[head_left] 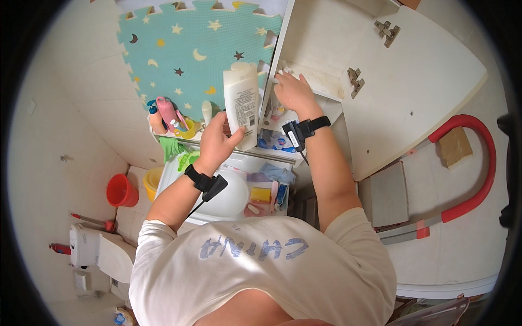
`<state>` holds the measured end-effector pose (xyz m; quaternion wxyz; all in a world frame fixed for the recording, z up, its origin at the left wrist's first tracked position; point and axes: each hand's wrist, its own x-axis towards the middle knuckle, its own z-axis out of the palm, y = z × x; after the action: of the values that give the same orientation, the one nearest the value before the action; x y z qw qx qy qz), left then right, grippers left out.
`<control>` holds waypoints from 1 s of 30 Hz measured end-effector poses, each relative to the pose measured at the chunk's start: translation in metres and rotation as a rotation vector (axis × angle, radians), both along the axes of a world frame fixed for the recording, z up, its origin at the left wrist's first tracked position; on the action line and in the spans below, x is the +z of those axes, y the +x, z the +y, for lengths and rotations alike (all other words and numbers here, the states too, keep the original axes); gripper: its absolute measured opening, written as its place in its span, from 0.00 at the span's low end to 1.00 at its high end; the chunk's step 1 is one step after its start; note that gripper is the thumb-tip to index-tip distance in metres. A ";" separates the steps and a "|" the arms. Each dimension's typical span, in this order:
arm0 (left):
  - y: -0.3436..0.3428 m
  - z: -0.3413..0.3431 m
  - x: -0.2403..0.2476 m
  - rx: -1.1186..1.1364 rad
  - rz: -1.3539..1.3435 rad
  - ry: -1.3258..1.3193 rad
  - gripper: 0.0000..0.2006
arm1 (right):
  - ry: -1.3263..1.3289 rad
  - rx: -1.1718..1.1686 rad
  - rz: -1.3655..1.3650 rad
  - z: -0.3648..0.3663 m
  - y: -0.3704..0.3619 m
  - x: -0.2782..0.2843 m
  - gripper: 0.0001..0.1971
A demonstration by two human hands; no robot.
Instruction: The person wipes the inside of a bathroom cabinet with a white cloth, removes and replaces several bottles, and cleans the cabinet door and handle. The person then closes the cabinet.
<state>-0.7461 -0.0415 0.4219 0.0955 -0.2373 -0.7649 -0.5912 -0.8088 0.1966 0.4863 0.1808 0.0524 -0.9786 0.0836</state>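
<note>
My left hand (216, 144) is gripping a white bottle (242, 89), with the thumb lying across its near end. Most of its length is sticking out beyond my grip, so it could tip or twist free if the plastic is slick. Just right of the bottle, the cabinet's white side panel (279, 51) is standing; turning my wrist that way could knock the bottle loose.

Below my grip, on my side, the sink (225, 190) is lying, so a slip could be dropping the bottle there. Across the panel, my right hand (293, 93) is reaching over the shelf (323, 84); its palm is hidden, so I cannot tell whether it is holding anything. From that wrist a black cable (305, 158) is hanging near the blue packets (276, 140), and could drag one out by catching.

Left of my bottle grip, a pink bottle (165, 111) and a yellow cup (188, 130) are crowding the ledge, where a wide sweep could topple them. Farther off, right of my right hand, the cabinet door (402, 92) is hanging open; pulling my arm out sideways could bump it.
</note>
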 end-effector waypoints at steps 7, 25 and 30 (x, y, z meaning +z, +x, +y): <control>-0.004 0.010 -0.001 -0.068 -0.019 0.066 0.19 | -0.075 -0.025 -0.313 0.011 -0.051 0.030 0.25; 0.002 -0.028 -0.014 0.004 0.037 0.126 0.19 | 0.026 -0.391 -0.180 0.048 -0.072 0.014 0.24; -0.001 -0.032 -0.019 0.016 0.008 0.117 0.19 | -0.216 -0.049 -0.242 0.040 -0.109 0.009 0.23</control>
<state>-0.7468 -0.0731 0.4030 0.1169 -0.2273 -0.7306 -0.6332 -0.9182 0.2364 0.4954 0.0683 -0.0019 -0.9795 0.1897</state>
